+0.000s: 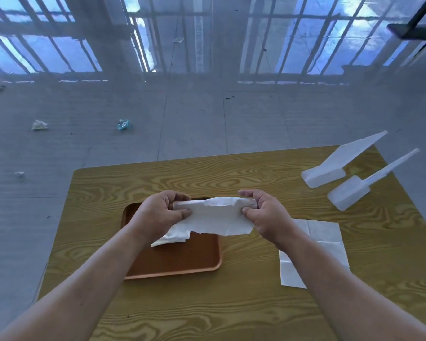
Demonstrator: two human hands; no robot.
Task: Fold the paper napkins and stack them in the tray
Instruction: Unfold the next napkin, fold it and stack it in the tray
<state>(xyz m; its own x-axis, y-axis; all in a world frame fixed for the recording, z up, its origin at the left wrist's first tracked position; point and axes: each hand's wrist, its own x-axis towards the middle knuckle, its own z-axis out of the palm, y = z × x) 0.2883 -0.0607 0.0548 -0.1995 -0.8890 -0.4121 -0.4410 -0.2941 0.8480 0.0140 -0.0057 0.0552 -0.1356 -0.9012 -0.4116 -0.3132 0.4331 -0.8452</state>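
Two hands worked above the bench point(231, 303), the left hand point(158, 215) and the right hand point(266, 215), each with thumb and fingers pinched onto one end of a single napkin point(217, 215). That napkin was crumpled and partly doubled over, stretched between the two hands in the air over the far edge of the tray point(182, 269). Each grip was narrow, closed on the paper; the right hand's upper fingers stood a little open above its end.

One tray lay on the bench, brown, with rounded corners. Inside it, at the left below the left hand, one more piece of white paper point(175, 238) showed, partly hidden by the held napkin; whether it was a separate folded napkin or a hanging flap of the held one could not be told.

One flat napkin point(325, 239) lay unfolded on the bench right of the tray, creased into squares, partly covered by the right forearm.

Two translucent plastic scoops point(335, 173) sat at the far right corner of the bench, side by side, handles pointing away.

Three scraps of litter point(39, 125) lay on the floor point(207, 119) beyond the bench, two white and one bluish, well apart.
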